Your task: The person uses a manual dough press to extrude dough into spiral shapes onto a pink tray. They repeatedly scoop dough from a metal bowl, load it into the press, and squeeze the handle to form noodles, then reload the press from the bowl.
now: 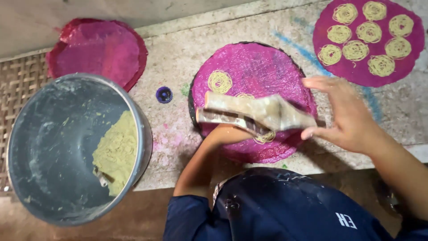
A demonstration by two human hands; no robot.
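A wooden noodle press [254, 114] hovers over a round pink woven mat [263, 67] that carries a yellow noodle coil [220, 81] at its left and another forming under the press [266, 137]. My left hand [227, 134] grips the press from below, mostly hidden by it. My right hand [345, 114] rests on the right end of the press handle, fingers spread.
A grey metal pot [53, 134] with yellow-green dough [117, 154] stands at the left. Stacked pink mats [100, 49] lie behind it. A mat with several noodle coils [368, 38] sits at top right. A small purple cap [164, 94] lies on the stone slab.
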